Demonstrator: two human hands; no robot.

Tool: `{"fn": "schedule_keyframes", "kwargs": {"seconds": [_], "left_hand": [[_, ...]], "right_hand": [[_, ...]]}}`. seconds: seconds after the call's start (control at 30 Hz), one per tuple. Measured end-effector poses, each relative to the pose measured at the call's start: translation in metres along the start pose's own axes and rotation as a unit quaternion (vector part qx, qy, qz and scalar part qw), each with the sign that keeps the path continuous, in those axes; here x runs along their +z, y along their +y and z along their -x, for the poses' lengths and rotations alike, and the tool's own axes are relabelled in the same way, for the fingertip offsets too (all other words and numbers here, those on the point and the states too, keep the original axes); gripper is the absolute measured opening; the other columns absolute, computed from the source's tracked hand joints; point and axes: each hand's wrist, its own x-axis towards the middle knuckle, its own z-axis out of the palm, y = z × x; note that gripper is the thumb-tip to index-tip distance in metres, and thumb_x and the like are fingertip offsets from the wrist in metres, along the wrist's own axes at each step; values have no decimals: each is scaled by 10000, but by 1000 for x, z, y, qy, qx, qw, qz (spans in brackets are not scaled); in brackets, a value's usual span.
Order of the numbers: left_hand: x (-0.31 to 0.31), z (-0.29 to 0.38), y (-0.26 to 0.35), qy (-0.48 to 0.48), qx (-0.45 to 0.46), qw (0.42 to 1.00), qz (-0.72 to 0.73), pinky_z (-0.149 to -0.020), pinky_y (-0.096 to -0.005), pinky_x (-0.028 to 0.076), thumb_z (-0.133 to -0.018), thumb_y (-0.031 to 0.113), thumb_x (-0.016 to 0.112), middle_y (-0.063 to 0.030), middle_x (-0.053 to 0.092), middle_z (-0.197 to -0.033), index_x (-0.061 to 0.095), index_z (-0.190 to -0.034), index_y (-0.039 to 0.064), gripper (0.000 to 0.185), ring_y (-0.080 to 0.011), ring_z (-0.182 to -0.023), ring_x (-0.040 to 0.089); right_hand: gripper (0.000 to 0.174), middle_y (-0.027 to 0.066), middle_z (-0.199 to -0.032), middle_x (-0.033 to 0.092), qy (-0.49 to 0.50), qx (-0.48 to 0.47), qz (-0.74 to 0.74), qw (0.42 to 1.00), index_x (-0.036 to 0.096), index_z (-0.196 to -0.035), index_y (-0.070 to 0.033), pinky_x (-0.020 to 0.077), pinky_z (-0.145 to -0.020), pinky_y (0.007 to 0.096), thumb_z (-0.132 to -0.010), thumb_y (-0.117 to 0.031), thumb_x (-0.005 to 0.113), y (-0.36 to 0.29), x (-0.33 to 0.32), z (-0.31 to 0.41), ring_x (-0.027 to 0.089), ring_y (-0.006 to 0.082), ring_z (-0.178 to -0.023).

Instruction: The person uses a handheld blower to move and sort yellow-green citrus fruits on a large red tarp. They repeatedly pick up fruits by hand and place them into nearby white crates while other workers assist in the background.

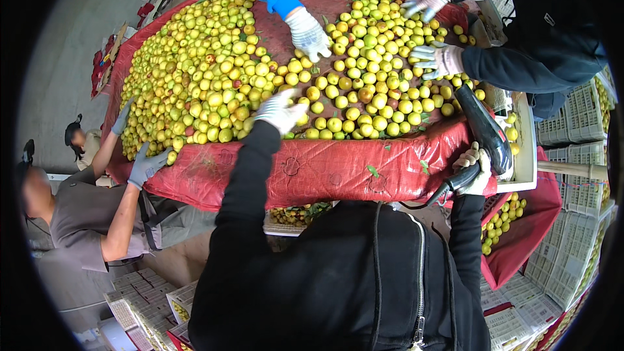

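A large heap of yellow-green jujube-like fruits (195, 78) lies on a table covered in red plastic sheeting (336, 168), with more of them spread loosely on the right. My left hand (282, 109), in a striped white glove and blurred, is over the fruits near the table's close edge; whether it holds one cannot be told. At the right corner my right hand (475, 170), also gloved, grips the handle of a black hair dryer (485, 129), its nozzle pointing up-left toward the fruits. A few green leaves (373, 171) lie on the sheeting.
Gloved hands of co-workers reach in at the far side (308, 34), right (441, 60) and left (146, 163). A white tray (526, 156) adjoins the right corner, above a red cloth chute (541, 234) holding fruits. White plastic crates (580, 180) stand stacked at right, others at lower left (141, 302).
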Motion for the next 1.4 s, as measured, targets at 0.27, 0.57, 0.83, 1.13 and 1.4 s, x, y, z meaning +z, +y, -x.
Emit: {"fn": "schedule_keyframes", "kwargs": {"seconds": [0.27, 0.57, 0.83, 1.13, 1.4], "left_hand": [[-60, 18, -76, 54, -98, 980, -164, -935, -372, 448, -806, 349, 611, -176, 576, -1212, 464, -1320, 110, 585, -303, -1096, 568], [37, -109, -46, -75, -16, 961, -266, -910, -403, 459, -766, 211, 600, -195, 598, -1147, 553, -1207, 124, 452, -315, -1073, 575], [41, -104, -37, -131, -115, 884, 434, -481, -308, 493, -862, 363, 572, -72, 603, -858, 546, -1178, 144, 385, -158, -617, 585], [96, -8, 181, -504, -154, 624, 576, -462, -317, 509, -885, 572, 427, -128, 648, -803, 559, -1077, 25, 595, -195, -575, 606], [241, 118, 366, -677, -175, 653, 289, -533, -332, 517, -870, 531, 482, -166, 604, -944, 550, -1101, 37, 550, -253, -694, 597]], "right_hand": [[272, 12, -714, 526, -9, 85, 144, 986, 531, -1092, -28, 479, -564, 299, -849, -146, 567, 5, 3, -5, 507, 137, -590], [311, 6, -733, 520, -35, 59, 146, 987, 510, -1086, -31, 488, -594, 301, -816, -150, 608, -3, 8, 5, 517, 137, -633], [287, 14, -748, 520, 26, -38, 100, 994, 515, -1096, -33, 500, -590, 285, -844, -142, 598, -4, 2, 24, 528, 134, -632], [87, -38, -653, 407, -70, 11, 3, 997, 510, -819, -101, 399, -548, 214, -842, -129, 590, 0, 8, 17, 409, 74, -580], [99, 19, -733, 569, 2, 67, 90, 994, 577, -865, -55, 443, -564, 266, -838, -149, 586, 2, -35, 2, 518, 125, -621]]}}
